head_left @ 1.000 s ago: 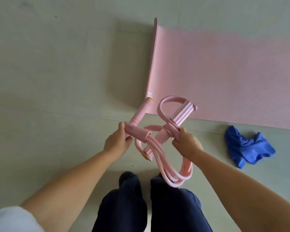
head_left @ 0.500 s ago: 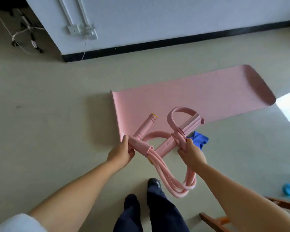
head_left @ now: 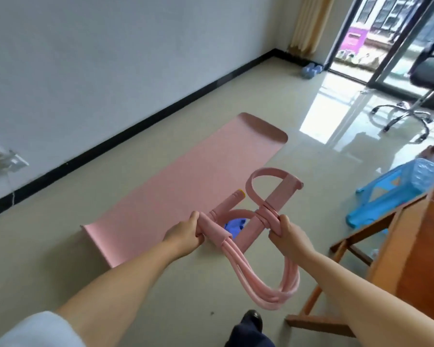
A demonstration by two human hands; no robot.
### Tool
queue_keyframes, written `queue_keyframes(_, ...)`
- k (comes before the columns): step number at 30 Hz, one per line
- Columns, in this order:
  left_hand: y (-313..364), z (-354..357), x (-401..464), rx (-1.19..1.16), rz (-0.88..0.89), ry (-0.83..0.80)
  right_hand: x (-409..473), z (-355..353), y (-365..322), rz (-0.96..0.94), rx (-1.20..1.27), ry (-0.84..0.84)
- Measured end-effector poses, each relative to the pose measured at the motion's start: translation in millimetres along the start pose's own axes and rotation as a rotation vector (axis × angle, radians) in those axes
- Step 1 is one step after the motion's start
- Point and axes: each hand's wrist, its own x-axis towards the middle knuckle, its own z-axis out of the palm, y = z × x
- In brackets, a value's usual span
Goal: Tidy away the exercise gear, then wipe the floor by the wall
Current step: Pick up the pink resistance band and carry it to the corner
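I hold a pink pedal resistance band in front of me with both hands. My left hand grips its padded handle bar. My right hand is closed on the strap wrapped around the foot bar. The elastic cords hang in a loop below my hands. A pink exercise mat lies flat on the floor along the white wall, its far end curled up. A blue cloth lies on the floor and shows only partly behind the band.
A wooden table stands close on my right, with a blue plastic stool beyond it. An office chair stands by the glass door at the back right. Blue dumbbells lie near the curtain. A wall socket is at the left.
My view has risen from the floor and turned right, so the wall, door, stool and table have come into sight. Both hands keep the same hold on the band.
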Motion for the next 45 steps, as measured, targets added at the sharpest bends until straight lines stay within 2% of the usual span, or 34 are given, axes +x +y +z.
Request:
queue_keyframes(10,175,4,96,0.000,0.190,0.003,55,-127,117,0.080,0.037,0.110)
queue_keyframes(18,244,-11,179,0.076,0.286,-0.037,120,-165,156,0.109,0.150,0.150)
queue_keyframes(25,305,-39,282,0.190,0.416,-0.059,187,-205,180,0.285,0.217,0.249)
queue_keyframes(31,374,-43,355,0.186,0.510,-0.088,239,-249,216,0.383,0.206,0.289)
queue_keyframes(38,460,-27,459,0.167,0.523,-0.111,340,-305,285,0.387,0.179,0.304)
queue_keyframes(45,576,-27,578,0.140,0.473,-0.110,475,-402,370,0.325,0.101,0.215)
